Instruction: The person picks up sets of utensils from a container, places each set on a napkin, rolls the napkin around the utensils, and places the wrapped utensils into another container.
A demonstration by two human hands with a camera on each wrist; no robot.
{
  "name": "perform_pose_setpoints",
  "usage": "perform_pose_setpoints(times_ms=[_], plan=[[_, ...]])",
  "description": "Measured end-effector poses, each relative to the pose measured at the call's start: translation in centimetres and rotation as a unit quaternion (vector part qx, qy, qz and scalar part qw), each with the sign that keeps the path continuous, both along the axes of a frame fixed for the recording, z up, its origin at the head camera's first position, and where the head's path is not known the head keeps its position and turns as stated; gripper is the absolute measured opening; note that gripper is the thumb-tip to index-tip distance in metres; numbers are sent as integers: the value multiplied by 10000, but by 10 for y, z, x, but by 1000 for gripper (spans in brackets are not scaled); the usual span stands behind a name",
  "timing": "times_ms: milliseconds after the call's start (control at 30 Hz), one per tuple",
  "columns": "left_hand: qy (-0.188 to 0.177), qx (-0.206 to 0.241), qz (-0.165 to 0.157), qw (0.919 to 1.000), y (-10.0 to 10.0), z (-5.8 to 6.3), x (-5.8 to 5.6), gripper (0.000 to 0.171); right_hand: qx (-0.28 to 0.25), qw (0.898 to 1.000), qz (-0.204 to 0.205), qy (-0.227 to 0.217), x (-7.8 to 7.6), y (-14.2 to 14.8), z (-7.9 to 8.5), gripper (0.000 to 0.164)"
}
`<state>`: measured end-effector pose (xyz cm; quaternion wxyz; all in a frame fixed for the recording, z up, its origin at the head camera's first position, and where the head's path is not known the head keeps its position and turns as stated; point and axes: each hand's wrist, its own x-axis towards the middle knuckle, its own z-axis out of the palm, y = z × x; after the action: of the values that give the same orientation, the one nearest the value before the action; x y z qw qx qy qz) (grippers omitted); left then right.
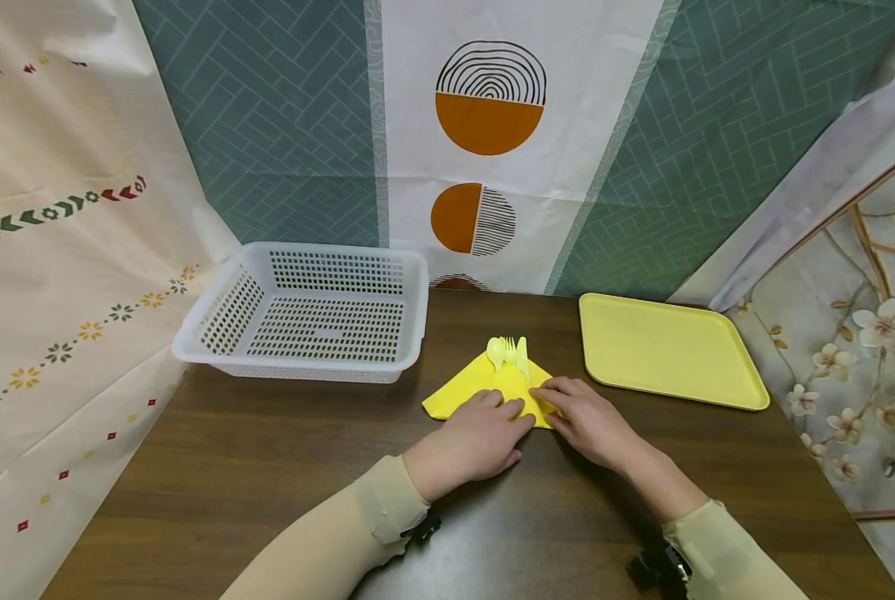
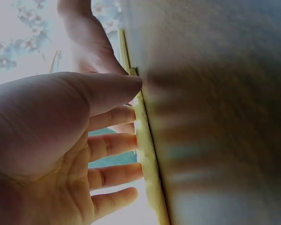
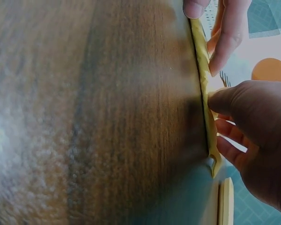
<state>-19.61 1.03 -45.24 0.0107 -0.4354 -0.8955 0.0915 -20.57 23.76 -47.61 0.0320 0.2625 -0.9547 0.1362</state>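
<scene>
A yellow napkin (image 1: 458,389) lies folded on the table, its left corner reaching out to a point. On its upper part a light-yellow plastic spoon (image 1: 496,352), fork (image 1: 510,351) and knife (image 1: 522,357) lie side by side, their lower ends covered by the napkin. My left hand (image 1: 485,433) presses the napkin's near edge with extended fingertips; in the left wrist view those fingers (image 2: 114,173) are spread and fairly straight. At the napkin's right side my right hand (image 1: 586,417) pinches its folded edge between thumb and fingers.
A white perforated plastic basket (image 1: 305,371) stands at the back left. To the back right lies a yellow rectangular tray (image 1: 668,350). Both are on a dark brown wooden table (image 1: 282,450), with patterned cloths hanging behind and at the sides.
</scene>
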Motion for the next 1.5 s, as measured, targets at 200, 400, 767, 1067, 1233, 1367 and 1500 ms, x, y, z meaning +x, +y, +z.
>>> perform_pose_setpoints(times_ms=[200, 400, 767, 1067, 1233, 1367, 1500], plan=[[5, -30, 105, 9999, 5, 1, 0, 46, 41, 10000, -33, 78, 2, 1, 1, 47], [33, -15, 134, 9999, 5, 3, 2, 43, 60, 9997, -34, 224, 3, 3, 0, 44], [-80, -14, 186, 9998, 5, 3, 3, 42, 109, 9993, 33, 365, 8, 6, 1, 41], [-29, -6, 156, 9999, 5, 1, 2, 41, 172, 9986, -380, 330, 13, 8, 3, 42], [18, 45, 127, 9999, 4, 1, 3, 38, 209, 9965, -786, 167, 17, 8, 5, 41], [75, 89, 113, 9999, 3, 2, 3, 35, 190, 9933, -1137, 73, 19, 8, 7, 39], [106, 124, 113, 9998, 3, 1, 4, 34, 154, 9889, -1478, -7, 20, 8, 8, 42]])
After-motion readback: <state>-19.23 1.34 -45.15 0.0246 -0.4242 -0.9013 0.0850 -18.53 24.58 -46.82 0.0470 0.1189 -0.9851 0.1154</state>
